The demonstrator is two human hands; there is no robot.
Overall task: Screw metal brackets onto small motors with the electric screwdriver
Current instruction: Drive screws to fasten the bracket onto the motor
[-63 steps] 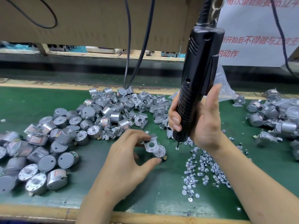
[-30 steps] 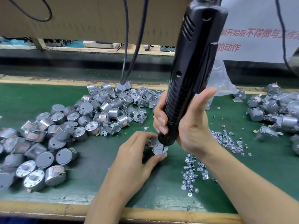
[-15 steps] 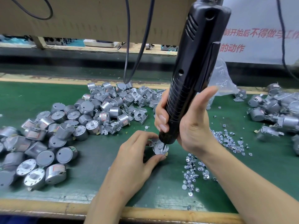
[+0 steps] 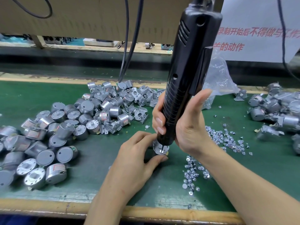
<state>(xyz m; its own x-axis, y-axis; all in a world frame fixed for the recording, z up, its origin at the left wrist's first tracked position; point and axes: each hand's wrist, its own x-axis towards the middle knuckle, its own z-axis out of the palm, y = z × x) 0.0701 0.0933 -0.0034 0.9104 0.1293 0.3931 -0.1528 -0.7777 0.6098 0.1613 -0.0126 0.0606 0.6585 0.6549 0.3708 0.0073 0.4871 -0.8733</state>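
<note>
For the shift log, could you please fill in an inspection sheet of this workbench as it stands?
Surface: green mat, scuffed along its wooden front edge.
Job's things: electric screwdriver with its bit down on the bracketed motor; loose motors at left; brackets behind; screws at right; finished motors at far right.
Clutter: clear plastic bag behind the screwdriver.
Grips: left hand holds the bracketed motor; right hand grips the screwdriver.
Cables: two black cables hang towards the motor pile.
Surroundings: cardboard panel above; white sign with red characters.
</note>
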